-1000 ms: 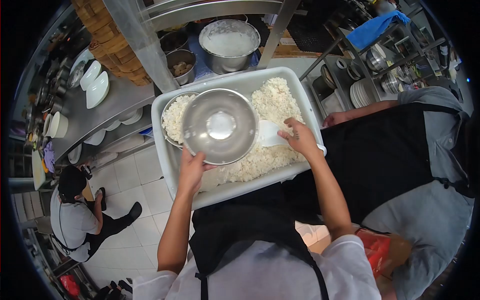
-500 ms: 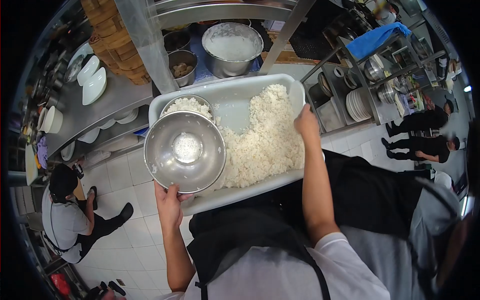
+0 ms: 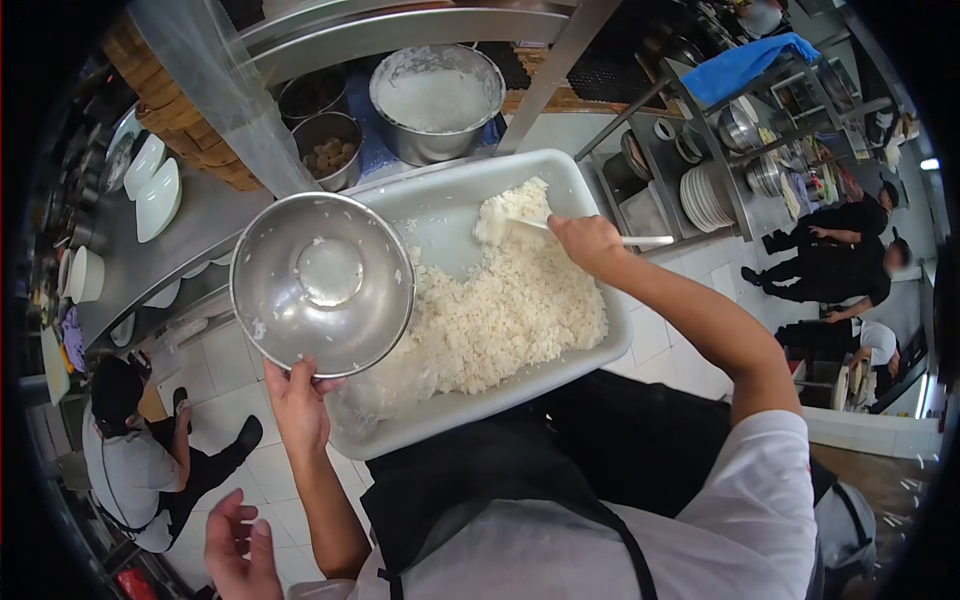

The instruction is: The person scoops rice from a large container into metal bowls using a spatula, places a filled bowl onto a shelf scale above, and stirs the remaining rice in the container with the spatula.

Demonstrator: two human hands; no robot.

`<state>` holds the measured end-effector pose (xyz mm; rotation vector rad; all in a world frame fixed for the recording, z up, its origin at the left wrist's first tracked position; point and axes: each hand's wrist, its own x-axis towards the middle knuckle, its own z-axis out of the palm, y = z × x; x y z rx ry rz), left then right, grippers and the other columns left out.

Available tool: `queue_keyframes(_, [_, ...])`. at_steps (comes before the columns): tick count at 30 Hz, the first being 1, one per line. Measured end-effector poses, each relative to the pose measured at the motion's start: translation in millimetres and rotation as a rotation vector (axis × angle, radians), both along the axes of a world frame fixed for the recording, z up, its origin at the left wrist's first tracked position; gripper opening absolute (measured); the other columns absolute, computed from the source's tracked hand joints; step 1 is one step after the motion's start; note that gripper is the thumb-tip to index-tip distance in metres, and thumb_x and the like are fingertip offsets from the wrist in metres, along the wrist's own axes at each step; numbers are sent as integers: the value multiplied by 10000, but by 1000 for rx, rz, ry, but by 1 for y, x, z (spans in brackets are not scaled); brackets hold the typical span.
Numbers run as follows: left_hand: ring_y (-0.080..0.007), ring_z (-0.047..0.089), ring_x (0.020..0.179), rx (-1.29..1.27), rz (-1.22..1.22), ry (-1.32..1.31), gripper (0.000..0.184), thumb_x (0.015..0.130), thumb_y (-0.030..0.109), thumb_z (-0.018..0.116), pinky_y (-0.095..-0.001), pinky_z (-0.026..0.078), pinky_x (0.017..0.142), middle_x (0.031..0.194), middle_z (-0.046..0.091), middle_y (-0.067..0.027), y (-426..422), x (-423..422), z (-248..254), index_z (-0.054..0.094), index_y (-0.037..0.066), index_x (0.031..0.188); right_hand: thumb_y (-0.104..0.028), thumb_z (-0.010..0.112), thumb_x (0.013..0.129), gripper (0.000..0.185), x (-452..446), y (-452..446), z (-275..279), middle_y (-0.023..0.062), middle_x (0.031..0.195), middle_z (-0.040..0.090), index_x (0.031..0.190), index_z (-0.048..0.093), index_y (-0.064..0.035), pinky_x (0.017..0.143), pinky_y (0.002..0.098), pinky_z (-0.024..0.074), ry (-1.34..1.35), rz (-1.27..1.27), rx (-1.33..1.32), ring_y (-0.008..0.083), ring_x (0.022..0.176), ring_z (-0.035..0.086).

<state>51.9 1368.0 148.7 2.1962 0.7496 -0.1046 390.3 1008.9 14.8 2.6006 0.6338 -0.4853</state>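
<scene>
My left hand (image 3: 300, 415) grips the lower rim of a wide metal bowl (image 3: 385, 300), thumb on top. The bowl is tilted toward me, with a few rice grains stuck inside, and covers the left end of a white plastic tub (image 3: 575, 185). My right hand (image 3: 590, 245) is closed around the handle of a white rice paddle (image 3: 645, 240). The paddle's front end is in the heap of cooked rice (image 3: 530, 310) at the tub's far side, its blade mostly hidden. Clear plastic film (image 3: 385, 390) lies in the tub's near left corner.
Beyond the tub stand a large metal pot (image 3: 440, 110) and a smaller pot of round brown items (image 3: 330, 150). A plate rack (image 3: 705, 200) is at right. Another person's hand (image 3: 240, 550) reaches in at lower left; a person (image 3: 135, 440) is at left.
My left hand has moved the metal bowl leftward, and the rice-filled bowl behind it no longer shows. My right hand has gone from the tub's right rim to over the rice with the paddle.
</scene>
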Motion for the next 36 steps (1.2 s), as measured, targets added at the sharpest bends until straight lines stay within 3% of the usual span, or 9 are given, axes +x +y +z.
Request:
queue_keyframes(1, [-101,484,649,115,-60,140,356,824,134,485,-225,394,625,898,515,-68,7,-11,-1,393,3,1142,-69,456,778,201,0,7,10,123,743,625,978,442,-50,600,360,505,42,20,-48,272,700,632])
queue_keyframes(2, [-103,493,658,-3,5,68,362,823,124,479,-227,405,610,910,517,-66,-5,12,-25,384,6,1152,-75,458,779,194,6,8,13,109,727,628,970,455,-43,576,356,505,-30,44,-49,259,682,635])
queue_keyframes(4, [-106,511,676,-704,384,-426,376,822,103,468,-231,426,580,933,519,-62,-42,105,-102,365,13,1173,-86,473,782,169,25,10,8,110,768,632,945,478,-43,589,338,506,-50,-12,-3,251,720,636])
queue_keyframes(6, [-109,529,694,-866,467,-511,393,821,83,456,-234,447,549,956,522,-58,-51,115,-121,347,21,1194,-99,486,788,154,49,2,-24,116,828,636,925,513,-33,628,329,506,-35,-64,67,250,787,632])
queue_keyframes(9, [-113,556,720,-881,480,-536,423,820,52,439,-240,479,504,991,525,-53,-57,105,-124,319,31,1225,-89,493,785,157,58,5,-70,132,840,632,928,515,-27,647,334,504,-16,-99,103,263,808,626])
queue_keyframes(15, [-99,542,731,-820,432,-441,426,802,37,409,-220,506,515,955,509,-56,-47,102,-135,330,59,1220,-77,487,790,186,27,2,-30,152,893,619,968,486,-26,634,355,512,156,49,39,282,816,621])
queue_keyframes(24, [-125,564,727,-826,488,-588,441,789,4,412,-239,538,521,991,496,-79,-26,89,-144,320,43,1219,-96,479,797,199,-19,19,-67,156,931,612,988,493,-41,678,383,508,159,-106,61,270,844,617])
queue_keyframes(30, [-112,560,767,-837,483,-495,429,803,31,411,-217,510,515,1005,510,-52,-36,88,-154,331,74,1222,-114,482,778,223,33,9,29,117,967,619,954,607,-56,726,382,481,129,-188,51,261,899,601])
queue_keyframes(36, [-122,572,752,-861,524,-582,439,798,14,417,-227,516,505,987,523,-52,-49,73,-170,333,79,1224,-134,479,792,224,79,44,-90,101,959,625,967,607,-79,699,376,494,-7,114,-40,245,857,618])
